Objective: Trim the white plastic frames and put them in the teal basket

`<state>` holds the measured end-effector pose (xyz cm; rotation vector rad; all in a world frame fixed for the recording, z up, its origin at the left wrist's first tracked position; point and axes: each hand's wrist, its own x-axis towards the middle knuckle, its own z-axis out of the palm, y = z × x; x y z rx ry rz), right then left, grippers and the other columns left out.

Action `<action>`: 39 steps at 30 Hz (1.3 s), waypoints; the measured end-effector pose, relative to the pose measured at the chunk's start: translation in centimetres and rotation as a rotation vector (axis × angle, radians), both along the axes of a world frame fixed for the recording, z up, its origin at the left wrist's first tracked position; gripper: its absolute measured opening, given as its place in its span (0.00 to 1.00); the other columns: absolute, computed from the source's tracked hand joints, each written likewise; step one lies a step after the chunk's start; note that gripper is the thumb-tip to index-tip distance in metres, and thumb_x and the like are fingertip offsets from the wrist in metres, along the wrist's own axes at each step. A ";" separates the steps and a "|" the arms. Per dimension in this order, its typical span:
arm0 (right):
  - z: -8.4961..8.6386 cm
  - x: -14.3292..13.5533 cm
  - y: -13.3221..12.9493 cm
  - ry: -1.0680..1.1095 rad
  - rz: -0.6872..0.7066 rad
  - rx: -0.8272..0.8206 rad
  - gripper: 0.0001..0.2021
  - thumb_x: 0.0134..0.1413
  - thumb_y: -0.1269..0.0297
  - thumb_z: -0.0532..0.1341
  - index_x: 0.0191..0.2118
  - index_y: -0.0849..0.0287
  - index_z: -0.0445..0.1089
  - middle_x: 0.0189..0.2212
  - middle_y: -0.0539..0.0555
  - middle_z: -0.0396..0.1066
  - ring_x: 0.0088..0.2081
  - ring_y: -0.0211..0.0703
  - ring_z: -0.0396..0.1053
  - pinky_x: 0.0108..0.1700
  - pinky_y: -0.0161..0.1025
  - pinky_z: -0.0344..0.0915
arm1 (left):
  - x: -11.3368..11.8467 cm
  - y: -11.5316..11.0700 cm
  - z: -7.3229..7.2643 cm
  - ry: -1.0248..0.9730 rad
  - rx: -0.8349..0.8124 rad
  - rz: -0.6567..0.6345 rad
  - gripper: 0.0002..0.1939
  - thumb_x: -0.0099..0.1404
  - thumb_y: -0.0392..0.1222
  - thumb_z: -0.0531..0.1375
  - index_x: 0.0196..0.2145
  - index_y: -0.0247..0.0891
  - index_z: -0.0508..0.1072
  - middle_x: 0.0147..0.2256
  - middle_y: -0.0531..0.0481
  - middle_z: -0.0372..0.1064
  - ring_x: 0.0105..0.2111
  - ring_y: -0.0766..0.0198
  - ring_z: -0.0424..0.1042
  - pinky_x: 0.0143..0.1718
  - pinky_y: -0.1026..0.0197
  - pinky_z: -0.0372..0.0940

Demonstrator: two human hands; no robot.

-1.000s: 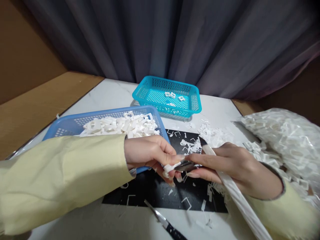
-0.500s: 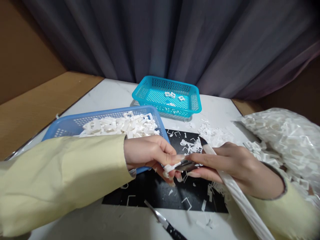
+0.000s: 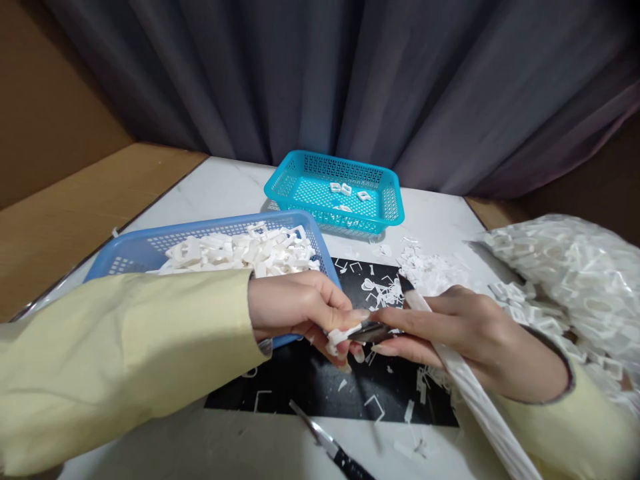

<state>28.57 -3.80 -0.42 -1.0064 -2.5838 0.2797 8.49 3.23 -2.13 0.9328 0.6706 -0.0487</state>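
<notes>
Unchanged from the earlier frames: at frame centre, left hand (image 3: 300, 308) pinching a white plastic piece (image 3: 343, 335), right hand (image 3: 465, 337) gripping a knife (image 3: 373, 330) against it (black mat (image 3: 300, 380) below), blue basket (image 3: 210, 230) close behind, teal basket (image 3: 295, 180) beyond.

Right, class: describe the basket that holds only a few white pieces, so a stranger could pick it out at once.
Start at the grey curtain behind the white table. Just in front of it sits a turquoise mesh basket. Unlike the nearer blue basket, heaped with white plastic clips, it holds only a few.
</notes>
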 end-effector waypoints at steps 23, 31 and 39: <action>0.3 0.0 1.0 0.072 0.091 -0.202 0.10 0.56 0.67 0.57 0.44 0.62 0.67 0.24 0.49 0.68 0.22 0.30 0.61 0.24 0.28 0.55 | 0.0 0.1 -0.1 0.009 0.024 -0.049 0.12 0.41 0.43 0.66 0.19 0.30 0.71 0.20 0.50 0.70 0.22 0.66 0.70 0.28 0.65 0.64; 0.3 0.0 0.8 0.099 0.089 -0.265 0.11 0.56 0.68 0.57 0.44 0.62 0.67 0.24 0.49 0.68 0.23 0.30 0.61 0.26 0.28 0.55 | -0.1 0.1 -0.2 -0.006 0.034 -0.042 0.11 0.43 0.42 0.65 0.19 0.31 0.70 0.20 0.50 0.69 0.22 0.66 0.70 0.28 0.64 0.64; 0.4 -0.1 0.5 0.069 0.063 -0.190 0.10 0.57 0.65 0.56 0.44 0.60 0.67 0.26 0.50 0.69 0.22 0.31 0.62 0.24 0.30 0.54 | 0.0 0.0 -0.3 0.012 0.039 -0.057 0.07 0.42 0.39 0.64 0.19 0.32 0.71 0.20 0.51 0.69 0.23 0.65 0.70 0.28 0.64 0.64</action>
